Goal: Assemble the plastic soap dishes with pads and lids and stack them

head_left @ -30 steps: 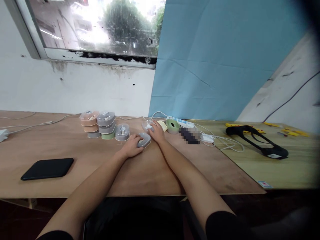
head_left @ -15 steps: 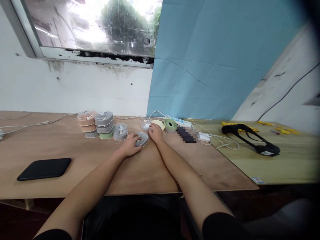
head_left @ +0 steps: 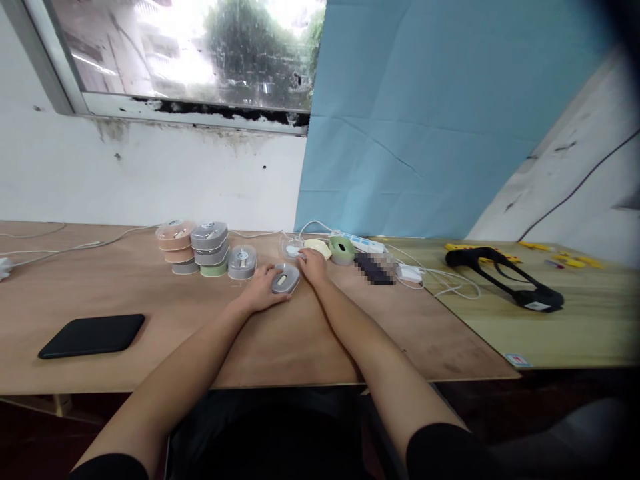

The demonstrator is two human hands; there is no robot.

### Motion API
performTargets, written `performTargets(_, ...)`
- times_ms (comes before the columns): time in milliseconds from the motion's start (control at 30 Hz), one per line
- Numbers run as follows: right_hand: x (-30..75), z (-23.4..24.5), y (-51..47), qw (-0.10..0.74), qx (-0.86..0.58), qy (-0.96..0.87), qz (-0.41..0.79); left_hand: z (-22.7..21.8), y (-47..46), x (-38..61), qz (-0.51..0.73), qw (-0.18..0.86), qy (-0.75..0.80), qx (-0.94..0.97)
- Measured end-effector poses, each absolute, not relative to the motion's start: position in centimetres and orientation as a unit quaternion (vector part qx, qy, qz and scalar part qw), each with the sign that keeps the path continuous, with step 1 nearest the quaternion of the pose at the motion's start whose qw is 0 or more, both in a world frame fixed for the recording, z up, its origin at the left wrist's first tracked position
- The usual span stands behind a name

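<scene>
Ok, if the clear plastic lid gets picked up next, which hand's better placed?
Right hand, I'd say: it's right at the edge of the clear plastic lid, while the left hand is occupied holding the gray oval box.

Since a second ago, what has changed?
The right hand has drawn back slightly, uncovering more of the yellow piece. More of the slot in the grey box shows; the left hand keeps its grip. Stacks and black slab stay put.
</scene>
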State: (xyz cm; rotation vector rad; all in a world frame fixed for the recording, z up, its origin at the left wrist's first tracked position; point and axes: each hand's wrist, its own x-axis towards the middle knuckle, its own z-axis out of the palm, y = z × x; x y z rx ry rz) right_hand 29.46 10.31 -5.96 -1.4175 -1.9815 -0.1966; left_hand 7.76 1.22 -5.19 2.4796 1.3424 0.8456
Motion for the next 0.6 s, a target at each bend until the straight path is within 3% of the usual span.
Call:
performTargets(300, 29.04, -6.01, 10.05, 0.283, -0.544, -0.782, -0.117, -5.25, 1.25, 7.84, 0.286, 0.092, 0.445, 0.844)
performTargets(600, 29.22, -5.91, 10.69, 0.318, -0.537, -0.770, -0.128, -5.13, 1.20, 7.84, 0.275, 0.075, 0.440, 0.851)
